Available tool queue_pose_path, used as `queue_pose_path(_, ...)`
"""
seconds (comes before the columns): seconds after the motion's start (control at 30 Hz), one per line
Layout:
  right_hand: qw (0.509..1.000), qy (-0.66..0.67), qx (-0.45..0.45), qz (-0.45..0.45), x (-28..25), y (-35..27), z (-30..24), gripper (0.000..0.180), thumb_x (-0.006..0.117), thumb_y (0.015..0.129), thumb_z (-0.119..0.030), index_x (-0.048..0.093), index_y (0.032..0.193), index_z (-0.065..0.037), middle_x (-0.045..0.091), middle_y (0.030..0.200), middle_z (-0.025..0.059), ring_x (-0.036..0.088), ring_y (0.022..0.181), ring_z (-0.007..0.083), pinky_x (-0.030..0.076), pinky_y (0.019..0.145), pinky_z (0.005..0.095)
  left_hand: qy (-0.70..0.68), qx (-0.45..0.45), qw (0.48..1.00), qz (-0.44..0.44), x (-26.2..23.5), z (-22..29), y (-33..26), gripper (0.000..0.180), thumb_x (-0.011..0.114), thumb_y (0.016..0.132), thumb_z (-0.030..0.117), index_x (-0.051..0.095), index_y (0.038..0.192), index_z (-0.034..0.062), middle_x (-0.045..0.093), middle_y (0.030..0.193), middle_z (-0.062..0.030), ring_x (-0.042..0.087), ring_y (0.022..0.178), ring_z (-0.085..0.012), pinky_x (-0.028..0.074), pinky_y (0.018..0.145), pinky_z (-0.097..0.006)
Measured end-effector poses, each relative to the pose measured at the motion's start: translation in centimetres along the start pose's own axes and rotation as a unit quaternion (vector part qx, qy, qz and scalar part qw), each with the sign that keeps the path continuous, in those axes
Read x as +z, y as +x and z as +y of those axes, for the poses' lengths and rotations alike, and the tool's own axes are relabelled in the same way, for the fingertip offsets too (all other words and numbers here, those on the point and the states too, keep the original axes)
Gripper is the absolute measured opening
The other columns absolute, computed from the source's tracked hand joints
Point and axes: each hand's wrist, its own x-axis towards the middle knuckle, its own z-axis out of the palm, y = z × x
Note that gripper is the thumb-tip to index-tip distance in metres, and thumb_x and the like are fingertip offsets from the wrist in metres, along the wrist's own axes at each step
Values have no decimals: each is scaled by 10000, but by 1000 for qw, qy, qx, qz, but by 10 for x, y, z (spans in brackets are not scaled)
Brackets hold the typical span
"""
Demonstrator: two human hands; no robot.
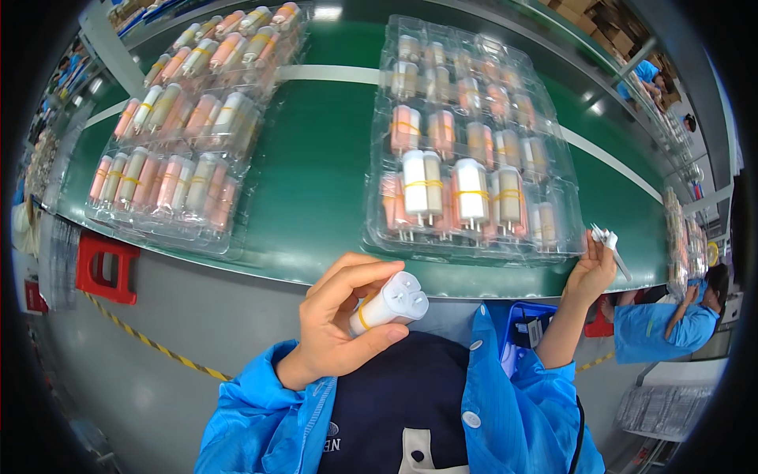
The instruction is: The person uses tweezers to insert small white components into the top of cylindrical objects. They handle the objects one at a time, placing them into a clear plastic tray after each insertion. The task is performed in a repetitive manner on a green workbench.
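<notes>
Left fingers [377, 340] gripping a yellow-banded bundle of three tubes [382, 310], right fingers [607, 265] pinching small white bits [606, 238] (can't tell what exactly) by the green desk [324, 174].

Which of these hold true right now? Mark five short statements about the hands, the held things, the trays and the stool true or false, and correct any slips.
1. The left hand holds a bundle of tubes. True.
2. The right hand is empty. False: the right hand holds small white pieces.
3. A yellow band goes around the held bundle. True.
4. The clear trays lie on the floor. False: they rest on the green table.
5. The stool on the floor at the picture's left is red. True.
</notes>
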Motion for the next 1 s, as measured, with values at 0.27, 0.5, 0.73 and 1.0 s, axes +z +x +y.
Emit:
queue_pose_path(0.27, 1000, -22, 12, -9, -13, 5, 4, 235, 512, 964, -106, 548, 1062, 105, 638, 979, 190, 676, 852, 268, 581, 779, 333, -270, -118, 956, 9, -11, 15, 3, 557, 455, 977, 317, 310, 1370, -51, 592, 1052, -232, 633, 841, -239, 516, 698, -316)
queue_pose_path(0.5, 999, -25, 22, -31, -15, 3, 2, 245, 486, 974, -94, 533, 1081, 121, 620, 984, 184, 667, 868, 261, 570, 814, 326, -384, -130, 914, 8, -5, 13, 4, 529, 329, 1005, 340, 322, 1357, -55, 608, 956, -275, 623, 649, -240, 470, 494, -281)
queue_pose_path(0.73, 998, 5, 21, -54, -14, -1, 3, 242, 473, 977, -88, 534, 1088, 118, 627, 996, 196, 672, 855, 258, 581, 773, 319, -514, -136, 846, -37, 15, 6, 6, 517, 283, 1010, 335, 354, 1335, -60, 599, 903, -286, 534, 488, -187, 421, 420, -265)
queue_pose_path(1.0, 997, 29, 13, -70, -12, -5, 3, 233, 481, 973, -82, 552, 1091, 106, 637, 974, 186, 682, 822, 247, 584, 760, 320, -491, -185, 851, -25, 31, 16, 10, 466, 266, 1008, 313, 368, 1312, -25, 547, 781, -219, 455, 395, -108, 371, 347, -226)
